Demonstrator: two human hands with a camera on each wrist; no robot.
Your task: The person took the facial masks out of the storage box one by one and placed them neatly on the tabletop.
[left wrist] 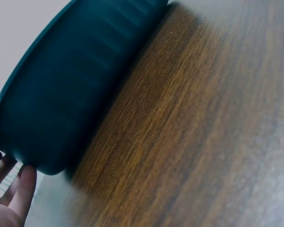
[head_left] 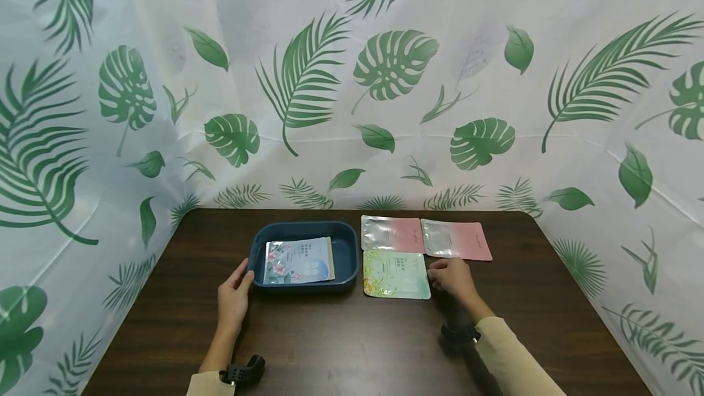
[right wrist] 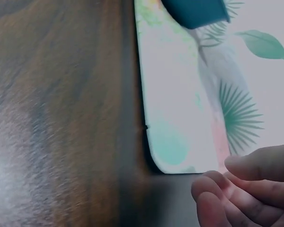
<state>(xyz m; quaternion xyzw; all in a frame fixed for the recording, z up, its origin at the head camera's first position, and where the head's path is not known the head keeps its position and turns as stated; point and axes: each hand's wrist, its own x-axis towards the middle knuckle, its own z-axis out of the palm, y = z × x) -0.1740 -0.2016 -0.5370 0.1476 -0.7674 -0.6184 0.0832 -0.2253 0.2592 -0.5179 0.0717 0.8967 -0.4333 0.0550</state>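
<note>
My left hand touches the left end of a dark blue tray, its fingers and thumb against the outer wall. In the left wrist view, the thumb rests at the tray's lower corner. Inside the tray lies a blue-white floral face mask sachet over another with a cream edge. My right hand is at the right edge of a green-and-white face mask sachet, which lies flat. Its fingers are loosely bent, with the thumb tip close beside the sachet's corner in the right wrist view.
Two pink-and-silver sachets lie side by side behind the green one. All stand on a dark wooden table. A leaf-patterned curtain hangs along its back and sides. Each wrist wears a black band.
</note>
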